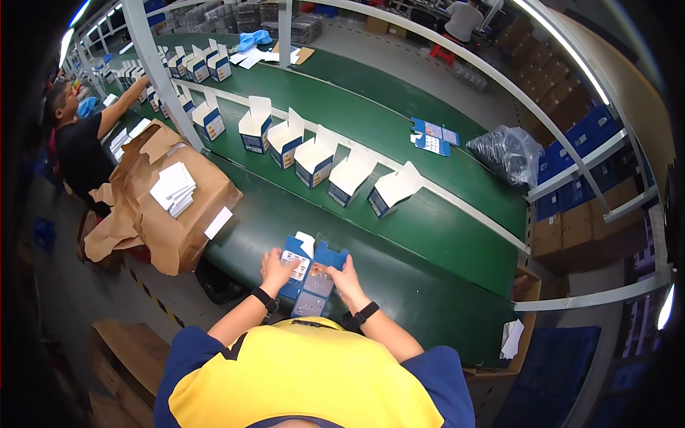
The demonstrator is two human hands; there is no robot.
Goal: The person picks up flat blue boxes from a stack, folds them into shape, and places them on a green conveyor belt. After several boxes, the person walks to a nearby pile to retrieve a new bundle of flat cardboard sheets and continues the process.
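Note:
A blue printed carton (314,287), only partly unfolded, is held between my two hands just above the near green work surface. My left hand (275,271) grips its left panel, with the thumb across the printed face. On the opposite edge, my right hand (347,282) has its fingers closed round the side near a blue flap. A white flap sticks up at the carton's far end. Beyond my hands, several blue-and-white boxes with raised lids, such as this open box (314,158), stand in a row on the green conveyor belt (457,239).
To my left, a torn brown paper bundle (160,221) carries a stack of white cards (173,188). A flattened blue carton (434,137) and a clear plastic bag (505,153) lie on the far belt. Metal posts (160,78) frame the line. A co-worker (82,143) reaches toward boxes at far left.

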